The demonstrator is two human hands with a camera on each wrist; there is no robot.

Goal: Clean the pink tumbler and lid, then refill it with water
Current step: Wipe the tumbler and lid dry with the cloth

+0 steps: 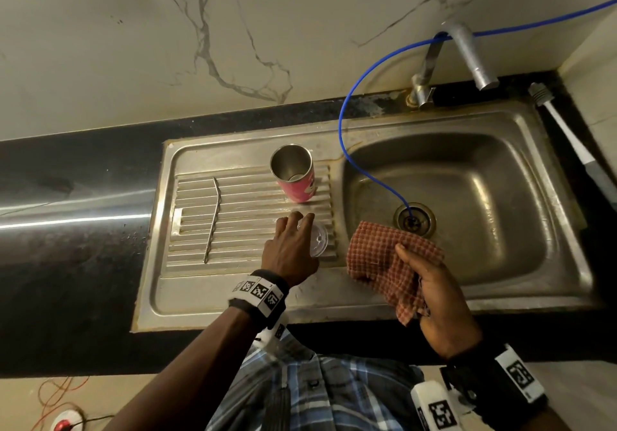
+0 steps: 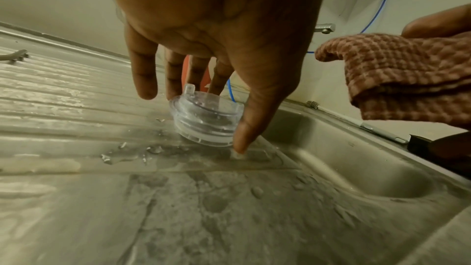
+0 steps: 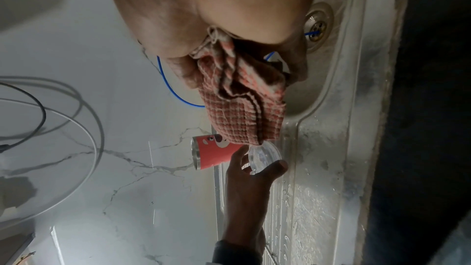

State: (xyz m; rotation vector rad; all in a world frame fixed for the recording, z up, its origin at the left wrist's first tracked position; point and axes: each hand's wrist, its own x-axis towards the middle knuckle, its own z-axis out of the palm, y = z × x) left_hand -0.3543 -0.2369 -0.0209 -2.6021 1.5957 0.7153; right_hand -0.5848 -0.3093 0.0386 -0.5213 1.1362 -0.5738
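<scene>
Left hand (image 1: 289,253) is spread w/ fingers closing round the clear lid (image 2: 205,120) at the drainboard's (image 1: 233,230) sink-side edge, pink tumbler (image 1: 295,176) just behind; right hand (image 1: 440,297) clutches checked cloth (image 1: 390,257), so pinch the rim firmly, it's wet.

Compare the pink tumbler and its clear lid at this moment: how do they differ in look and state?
The pink tumbler is opaque with a steel interior; the lid is clear plastic. The tumbler stands open and untouched; the left hand reaches over the lid, fingers around it. The tumbler is taller than the lid. Both sit on the ribbed drainboard.
</scene>
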